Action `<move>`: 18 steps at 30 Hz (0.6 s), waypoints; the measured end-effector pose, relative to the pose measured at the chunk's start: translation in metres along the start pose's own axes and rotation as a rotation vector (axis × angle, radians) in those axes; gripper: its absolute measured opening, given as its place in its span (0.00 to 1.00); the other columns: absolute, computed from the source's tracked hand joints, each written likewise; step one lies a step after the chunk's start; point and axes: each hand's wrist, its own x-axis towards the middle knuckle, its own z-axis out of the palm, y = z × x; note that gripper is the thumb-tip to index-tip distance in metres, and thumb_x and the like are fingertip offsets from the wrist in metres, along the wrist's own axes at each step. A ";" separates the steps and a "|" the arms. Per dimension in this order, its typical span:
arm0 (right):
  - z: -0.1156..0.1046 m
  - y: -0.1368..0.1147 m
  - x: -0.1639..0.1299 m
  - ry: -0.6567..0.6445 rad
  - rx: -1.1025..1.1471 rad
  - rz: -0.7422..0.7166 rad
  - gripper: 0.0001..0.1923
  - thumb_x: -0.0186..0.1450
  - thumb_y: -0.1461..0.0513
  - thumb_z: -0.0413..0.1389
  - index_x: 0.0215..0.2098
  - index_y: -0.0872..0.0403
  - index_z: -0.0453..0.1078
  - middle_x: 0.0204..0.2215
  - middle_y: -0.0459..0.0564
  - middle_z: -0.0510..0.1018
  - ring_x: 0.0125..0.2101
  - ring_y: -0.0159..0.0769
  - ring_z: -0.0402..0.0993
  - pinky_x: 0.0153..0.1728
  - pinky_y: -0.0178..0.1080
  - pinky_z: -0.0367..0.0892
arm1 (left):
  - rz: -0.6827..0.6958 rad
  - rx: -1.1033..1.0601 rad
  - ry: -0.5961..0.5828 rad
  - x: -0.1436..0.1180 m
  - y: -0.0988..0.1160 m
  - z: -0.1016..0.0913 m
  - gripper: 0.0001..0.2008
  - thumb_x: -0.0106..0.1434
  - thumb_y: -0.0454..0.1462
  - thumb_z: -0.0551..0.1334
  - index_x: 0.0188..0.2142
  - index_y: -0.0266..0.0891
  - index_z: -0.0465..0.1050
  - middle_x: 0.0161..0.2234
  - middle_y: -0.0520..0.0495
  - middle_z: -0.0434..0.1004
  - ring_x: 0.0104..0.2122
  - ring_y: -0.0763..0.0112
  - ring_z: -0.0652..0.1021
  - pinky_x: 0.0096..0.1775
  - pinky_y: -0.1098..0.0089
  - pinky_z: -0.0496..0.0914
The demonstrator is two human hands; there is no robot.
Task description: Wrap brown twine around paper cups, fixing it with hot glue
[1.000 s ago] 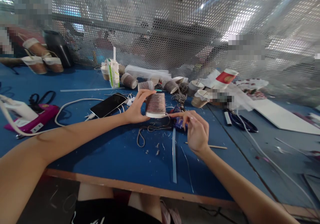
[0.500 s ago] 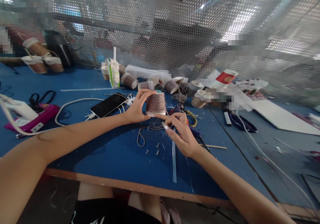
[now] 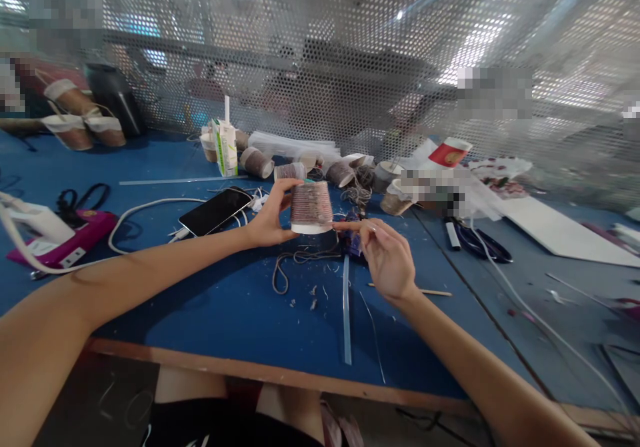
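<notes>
Above the blue surface [image 3: 210, 300], near its middle, the left hand [image 3: 270, 217] holds a paper cup [image 3: 311, 206] wrapped in brownish string, thumb and fingers closed around its side, with the cup upside down and its white rim at the bottom. Just beside the cup's lower edge, the right hand [image 3: 387, 257] has its fingers drawn narrow, the forefinger pointing at the rim; whether it pinches a strand cannot be told. Under the cup a loose loop of string [image 3: 287, 267] lies on the surface, and a clear glue stick [image 3: 346, 310] runs toward the near edge. Left of the cup sits a dark phone [image 3: 216, 210] with a white cable [image 3: 145, 206]. Behind it more wrapped cups [image 3: 257, 162] lie on their sides, their insides not visible, beside a small drink carton [image 3: 226, 146] with a straw standing in it. A red-and-white cup [image 3: 450, 152] lies tipped farther right. A pink glue gun [image 3: 60, 244] rests at the far left
</notes>
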 end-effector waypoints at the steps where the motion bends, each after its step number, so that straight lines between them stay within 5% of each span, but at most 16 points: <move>1: 0.000 0.000 0.002 0.013 0.035 0.010 0.20 0.64 0.51 0.52 0.18 0.50 0.60 0.19 0.46 0.65 0.33 0.44 0.74 0.36 0.44 0.61 | 0.002 0.002 -0.009 0.000 0.000 0.000 0.37 0.59 0.50 0.66 0.60 0.48 0.49 0.58 0.37 0.55 0.58 0.51 0.69 0.56 0.48 0.72; 7: -0.011 0.013 0.006 0.199 -0.003 0.013 0.15 0.64 0.53 0.53 0.22 0.50 0.60 0.22 0.46 0.69 0.30 0.38 0.74 0.32 0.41 0.66 | -0.006 -0.037 -0.027 -0.002 0.000 -0.002 0.40 0.58 0.50 0.68 0.62 0.47 0.47 0.59 0.37 0.56 0.59 0.52 0.69 0.56 0.53 0.73; 10: -0.014 0.018 0.006 0.250 -0.171 -0.144 0.09 0.63 0.54 0.56 0.33 0.49 0.61 0.33 0.47 0.74 0.36 0.39 0.74 0.38 0.44 0.69 | -0.024 -0.071 -0.038 -0.001 0.001 -0.002 0.42 0.57 0.50 0.69 0.62 0.48 0.47 0.61 0.38 0.56 0.59 0.52 0.70 0.57 0.52 0.72; 14: -0.013 0.013 0.005 -0.127 -0.376 -0.371 0.27 0.58 0.59 0.63 0.48 0.46 0.52 0.59 0.57 0.65 0.61 0.48 0.63 0.58 0.56 0.64 | -0.012 -0.129 -0.065 0.001 0.002 -0.001 0.45 0.53 0.53 0.71 0.62 0.48 0.49 0.61 0.38 0.58 0.60 0.50 0.70 0.59 0.49 0.69; 18: -0.010 0.009 0.003 -0.334 -0.497 -0.389 0.40 0.57 0.64 0.63 0.57 0.45 0.42 0.65 0.61 0.55 0.69 0.51 0.48 0.65 0.60 0.55 | -0.011 -0.171 -0.102 0.001 0.003 -0.001 0.45 0.50 0.52 0.73 0.61 0.49 0.51 0.60 0.38 0.61 0.60 0.49 0.70 0.58 0.48 0.69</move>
